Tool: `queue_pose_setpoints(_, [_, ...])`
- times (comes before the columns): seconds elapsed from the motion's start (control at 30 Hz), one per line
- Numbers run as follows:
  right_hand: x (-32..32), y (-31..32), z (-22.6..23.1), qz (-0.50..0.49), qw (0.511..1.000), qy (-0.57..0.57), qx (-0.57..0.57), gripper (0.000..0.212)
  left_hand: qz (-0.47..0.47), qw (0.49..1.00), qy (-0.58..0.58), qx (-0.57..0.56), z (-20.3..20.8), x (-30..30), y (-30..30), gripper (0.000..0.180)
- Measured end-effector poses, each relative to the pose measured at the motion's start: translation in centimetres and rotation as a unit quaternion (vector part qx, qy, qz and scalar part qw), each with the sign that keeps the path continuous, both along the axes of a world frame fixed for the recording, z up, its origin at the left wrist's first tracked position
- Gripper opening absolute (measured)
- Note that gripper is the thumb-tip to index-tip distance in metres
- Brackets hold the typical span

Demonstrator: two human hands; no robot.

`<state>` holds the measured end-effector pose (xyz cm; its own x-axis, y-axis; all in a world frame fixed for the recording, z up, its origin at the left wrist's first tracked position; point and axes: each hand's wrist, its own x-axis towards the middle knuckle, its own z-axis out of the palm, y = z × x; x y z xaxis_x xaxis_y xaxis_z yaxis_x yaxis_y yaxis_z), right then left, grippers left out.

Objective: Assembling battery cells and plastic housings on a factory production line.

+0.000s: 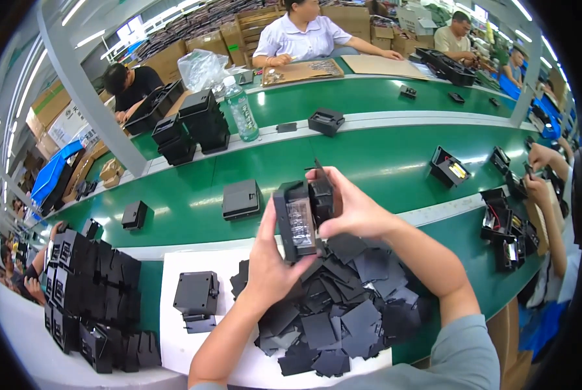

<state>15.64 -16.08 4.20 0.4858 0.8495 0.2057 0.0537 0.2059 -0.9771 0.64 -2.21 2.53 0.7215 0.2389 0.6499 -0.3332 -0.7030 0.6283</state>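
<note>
My left hand (269, 268) is closed around a black plastic box (283, 218), held tilted above the workbench. A shiny, clear-looking window and metallic parts show on its open side. Close beside it, my right hand (359, 209) grips a black plastic cover (323, 195) between thumb and fingers. Whether the cover touches the box I cannot tell. Below both hands lies a loose heap of flat black plates (362, 322). Left of the heap, a closed black box (197, 292) rests on a white board (174, 351), with small flat pieces at its lower edge.
Stacked black housings (93, 286) stand at the left. Beyond the board runs a green conveyor (343, 153) carrying several black boxes (241, 199). A plastic bottle (241, 110) and more stacked housings (203, 120) stand behind it. A co-worker's hands (539, 185) work at the right; others sit across.
</note>
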Motion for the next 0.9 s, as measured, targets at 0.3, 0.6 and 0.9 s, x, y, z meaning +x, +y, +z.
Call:
queue_pose_setpoints(0.3, [-2.1, -0.5, 1.1, -0.091, 0.960, -0.249, 0.089, 0.118, -0.131, 0.943, 0.053, -0.302, -1.9, -1.1, 0.7, 0.069])
queue_pose_setpoints(0.6, [-3.8, -0.6, 1.2, -0.155, 0.892, -0.422, -0.049, 0.115, -0.153, 0.953, -0.002, -0.261, -0.8, -1.2, -1.4, 0.053])
queue_pose_setpoints(0.9, [-1.8, -0.7, 2.5, -0.028, 0.965, -0.188, -0.181, 0.104, -0.155, 0.927, 0.116, -0.322, -1.1, -1.9, -0.7, 0.053])
